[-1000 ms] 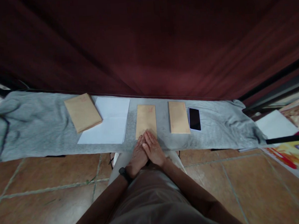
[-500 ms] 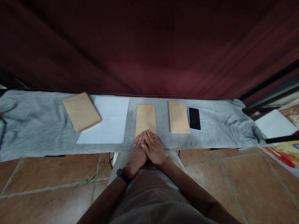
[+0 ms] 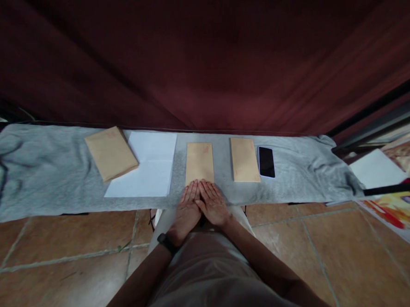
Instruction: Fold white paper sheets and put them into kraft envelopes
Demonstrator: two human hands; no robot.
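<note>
Two flat, open hands, the left hand [image 3: 187, 212] and right hand [image 3: 213, 206], are being pressed side by side on the near edge of the middle envelope [image 3: 199, 162], hiding that edge. At 3 o'clock, another envelope [image 3: 244, 160] and a phone [image 3: 266, 161] are lying on the grey cloth [image 3: 46, 172]. At 12 o'clock, a dark red curtain [image 3: 199, 56] is hanging, its folds hard to make out.

Both hands have slid back toward the body along the middle envelope [image 3: 199, 162]: a second ago the fingertips of the left hand [image 3: 187, 213] and right hand [image 3: 213, 206] lay well onto its near end, and now they reach only its near edge. The fingers have also spread flatter and a little wider apart, while the thumbs' sides stay pressed together
</note>
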